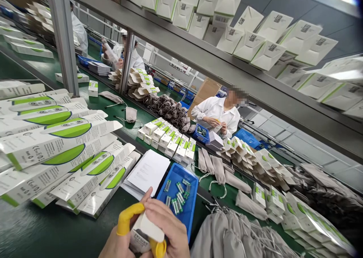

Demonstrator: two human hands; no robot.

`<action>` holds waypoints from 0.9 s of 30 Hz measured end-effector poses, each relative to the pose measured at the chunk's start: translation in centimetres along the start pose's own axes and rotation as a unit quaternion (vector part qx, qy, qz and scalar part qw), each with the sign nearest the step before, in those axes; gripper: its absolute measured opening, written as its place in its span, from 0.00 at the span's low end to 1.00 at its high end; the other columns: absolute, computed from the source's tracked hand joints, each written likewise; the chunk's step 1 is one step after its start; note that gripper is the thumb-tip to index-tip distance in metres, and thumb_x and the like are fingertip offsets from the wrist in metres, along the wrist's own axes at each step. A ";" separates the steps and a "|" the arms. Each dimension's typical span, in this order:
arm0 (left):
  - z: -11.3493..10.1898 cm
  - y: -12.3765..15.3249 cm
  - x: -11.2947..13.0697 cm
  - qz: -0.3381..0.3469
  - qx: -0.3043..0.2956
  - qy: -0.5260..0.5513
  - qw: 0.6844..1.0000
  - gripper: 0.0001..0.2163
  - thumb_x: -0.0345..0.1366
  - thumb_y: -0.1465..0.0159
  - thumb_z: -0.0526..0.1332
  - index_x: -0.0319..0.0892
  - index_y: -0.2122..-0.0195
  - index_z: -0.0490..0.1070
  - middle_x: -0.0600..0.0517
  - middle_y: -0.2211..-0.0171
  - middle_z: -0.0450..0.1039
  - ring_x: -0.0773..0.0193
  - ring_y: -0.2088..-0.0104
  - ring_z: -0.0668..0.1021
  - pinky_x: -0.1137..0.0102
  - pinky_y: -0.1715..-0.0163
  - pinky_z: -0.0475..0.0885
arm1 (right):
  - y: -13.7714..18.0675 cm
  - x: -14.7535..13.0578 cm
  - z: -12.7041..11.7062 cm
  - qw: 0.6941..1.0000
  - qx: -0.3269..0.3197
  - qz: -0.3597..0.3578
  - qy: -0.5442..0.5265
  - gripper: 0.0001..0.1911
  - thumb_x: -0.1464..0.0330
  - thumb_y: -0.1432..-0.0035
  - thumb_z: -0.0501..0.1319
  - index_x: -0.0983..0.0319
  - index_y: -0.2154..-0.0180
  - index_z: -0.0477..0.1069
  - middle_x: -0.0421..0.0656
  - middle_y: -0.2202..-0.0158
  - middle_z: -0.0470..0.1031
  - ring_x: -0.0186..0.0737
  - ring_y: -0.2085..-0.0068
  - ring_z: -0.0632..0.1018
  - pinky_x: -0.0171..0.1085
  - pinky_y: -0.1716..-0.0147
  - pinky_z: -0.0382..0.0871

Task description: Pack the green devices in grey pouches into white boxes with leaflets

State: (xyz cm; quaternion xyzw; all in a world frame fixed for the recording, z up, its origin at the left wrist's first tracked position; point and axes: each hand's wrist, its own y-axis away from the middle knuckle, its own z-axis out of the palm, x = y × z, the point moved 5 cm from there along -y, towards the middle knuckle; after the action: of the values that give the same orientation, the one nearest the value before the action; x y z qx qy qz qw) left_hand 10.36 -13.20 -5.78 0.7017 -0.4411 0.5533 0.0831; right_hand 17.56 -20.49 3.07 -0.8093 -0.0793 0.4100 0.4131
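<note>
Overhead I saw a metal shelf (pixel 255 80) loaded with white cartons (pixel 252 44). Along the far edge of the counter (pixel 76 231), a co-worker in a white coat (pixel 210 108) sat behind a small blue tray (pixel 200 139), a heap of dark pouches (pixel 170 108) just beside it; brown cardboard (pixel 204 93) showed behind. Toward the counter's far left corner were a second person in white (pixel 137 59) and a third person (pixel 80 31).

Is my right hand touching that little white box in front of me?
Touching. The head view shows it: the right hand curls over the white box, its fingers lying against the upper flap with no gap showing.
</note>
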 end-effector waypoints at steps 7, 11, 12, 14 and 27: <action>0.9 -1.7 1.6 -0.044 -0.096 0.110 0.988 0.21 0.33 0.44 0.61 0.47 0.48 0.64 0.50 0.55 0.76 0.56 0.57 0.79 0.70 0.58 0.76 | 1.4 0.4 -2.0 0.975 -0.027 -0.080 0.203 0.26 0.68 0.45 0.61 0.57 0.43 0.63 0.49 0.52 0.73 0.47 0.52 0.76 0.43 0.54 0.72; 1.2 -1.7 1.9 -0.008 -0.066 0.081 0.994 0.23 0.29 0.47 0.60 0.47 0.49 0.65 0.52 0.52 0.73 0.57 0.52 0.76 0.71 0.52 0.73 | 1.1 0.5 -2.6 0.997 0.006 -0.002 0.075 0.20 0.69 0.48 0.64 0.53 0.52 0.71 0.43 0.58 0.77 0.44 0.57 0.78 0.38 0.55 0.73; 1.3 -1.6 1.8 -0.004 -0.054 0.070 0.996 0.25 0.28 0.47 0.60 0.47 0.47 0.63 0.51 0.51 0.73 0.56 0.50 0.75 0.70 0.51 0.72 | 1.0 0.5 -2.8 0.998 0.022 0.016 0.052 0.19 0.68 0.48 0.64 0.51 0.53 0.72 0.42 0.59 0.77 0.43 0.57 0.78 0.38 0.56 0.73; 1.6 -1.4 1.5 -0.009 -0.048 0.051 0.997 0.25 0.28 0.47 0.59 0.46 0.46 0.62 0.49 0.50 0.73 0.55 0.50 0.75 0.69 0.52 0.73 | 1.1 0.7 -3.1 0.998 0.040 0.030 0.044 0.18 0.68 0.48 0.64 0.51 0.54 0.72 0.41 0.59 0.78 0.42 0.57 0.78 0.37 0.55 0.72; 1.3 -2.6 1.6 -0.065 -0.089 0.086 0.990 0.22 0.31 0.44 0.58 0.45 0.47 0.64 0.49 0.54 0.75 0.55 0.58 0.79 0.70 0.61 0.76 | 3.1 1.7 -1.8 0.962 -0.027 -0.054 0.266 0.26 0.70 0.42 0.58 0.63 0.42 0.60 0.51 0.46 0.69 0.48 0.47 0.71 0.41 0.50 0.70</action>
State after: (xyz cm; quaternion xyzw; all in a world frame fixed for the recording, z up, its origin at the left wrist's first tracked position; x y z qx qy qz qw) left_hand 13.15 -13.29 -3.95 0.6687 -0.4329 0.5636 0.2185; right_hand 19.30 -22.80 0.37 -0.8944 -0.0208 0.1549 0.4190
